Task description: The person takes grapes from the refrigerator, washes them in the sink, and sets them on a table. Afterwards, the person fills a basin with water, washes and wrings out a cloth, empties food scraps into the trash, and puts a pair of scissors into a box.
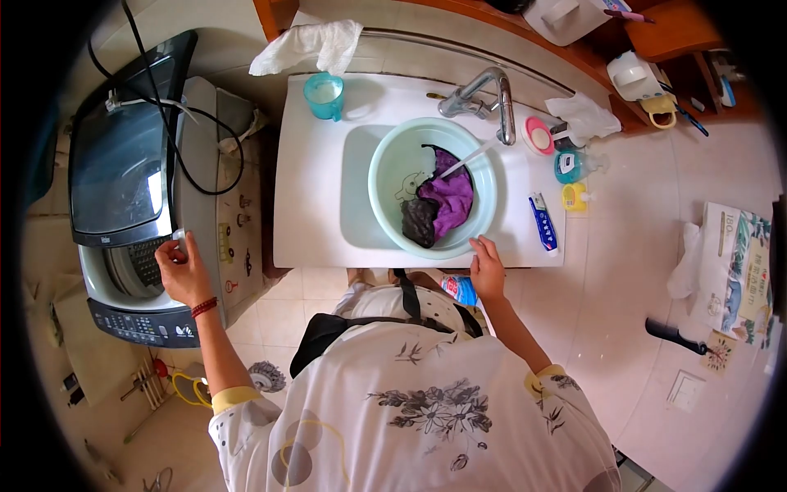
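My left hand [185, 266] is over the open front of the washing machine [123, 176], fingers pinched around a small white piece [179, 234] at the edge of its dark lid. What this piece is, I cannot make out. My right hand [487, 264] rests at the sink counter's front edge, fingers extended, close to the rim of a pale green basin [379, 184]. Inside the basin lie a purple cloth [451, 201] and a dark cloth [420, 221]. Water runs onto them from the chrome faucet [497, 90].
A teal cup [325, 98] stands at the counter's back left. Toothpaste [543, 221], a pink soap dish [538, 134], a blue pump bottle [570, 166] and a yellow bottle [576, 197] sit at the right. A black cable [168, 131] hangs across the washing machine.
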Available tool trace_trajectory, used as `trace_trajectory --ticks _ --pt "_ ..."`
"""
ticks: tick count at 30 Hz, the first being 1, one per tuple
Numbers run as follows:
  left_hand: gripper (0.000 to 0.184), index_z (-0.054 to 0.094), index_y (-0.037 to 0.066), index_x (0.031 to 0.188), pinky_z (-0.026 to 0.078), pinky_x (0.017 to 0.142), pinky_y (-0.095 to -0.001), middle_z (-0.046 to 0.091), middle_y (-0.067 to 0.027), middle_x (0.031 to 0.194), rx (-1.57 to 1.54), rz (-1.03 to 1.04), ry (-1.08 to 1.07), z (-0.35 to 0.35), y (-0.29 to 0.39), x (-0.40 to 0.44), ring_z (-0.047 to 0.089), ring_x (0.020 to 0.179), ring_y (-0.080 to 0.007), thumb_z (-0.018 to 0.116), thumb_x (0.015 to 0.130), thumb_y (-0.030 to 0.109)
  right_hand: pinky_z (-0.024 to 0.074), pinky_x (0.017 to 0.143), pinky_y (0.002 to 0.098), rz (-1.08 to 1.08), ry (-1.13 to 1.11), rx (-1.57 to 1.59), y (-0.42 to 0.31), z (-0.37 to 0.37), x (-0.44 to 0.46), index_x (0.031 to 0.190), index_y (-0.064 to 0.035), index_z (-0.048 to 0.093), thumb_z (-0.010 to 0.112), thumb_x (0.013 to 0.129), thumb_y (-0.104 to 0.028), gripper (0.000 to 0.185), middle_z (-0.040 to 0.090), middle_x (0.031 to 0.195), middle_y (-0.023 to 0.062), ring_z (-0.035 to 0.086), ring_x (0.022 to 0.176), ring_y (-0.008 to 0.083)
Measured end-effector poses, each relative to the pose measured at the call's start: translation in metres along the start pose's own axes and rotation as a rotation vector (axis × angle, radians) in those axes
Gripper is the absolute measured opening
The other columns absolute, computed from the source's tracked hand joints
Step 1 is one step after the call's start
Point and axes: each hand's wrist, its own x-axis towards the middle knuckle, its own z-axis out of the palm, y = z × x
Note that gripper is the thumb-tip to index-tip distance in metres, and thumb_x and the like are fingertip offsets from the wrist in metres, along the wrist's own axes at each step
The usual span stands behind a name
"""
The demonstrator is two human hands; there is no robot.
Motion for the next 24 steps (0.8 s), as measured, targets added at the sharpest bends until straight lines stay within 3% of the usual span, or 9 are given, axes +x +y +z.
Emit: trace_trajectory --ticks 24 --pt "0.036 0.062 0.011 0.09 0.043 0.052 -0.027 0.054 0.0039 0.064 -0.01 0.008 0.01 0.0012 -0.0035 0.0002 0.05 0.056 -0.0106 0.072 0.08 0.045 0.0494 0.086 0.038 -0.029 -0.017 0.037 0.0041 -0.0019 -0.0003 0.116 -0.0057 0.06 0.051 0.081 0.006 0.039 0.054 0.123 0.0154 0.059 0.103 0.034"
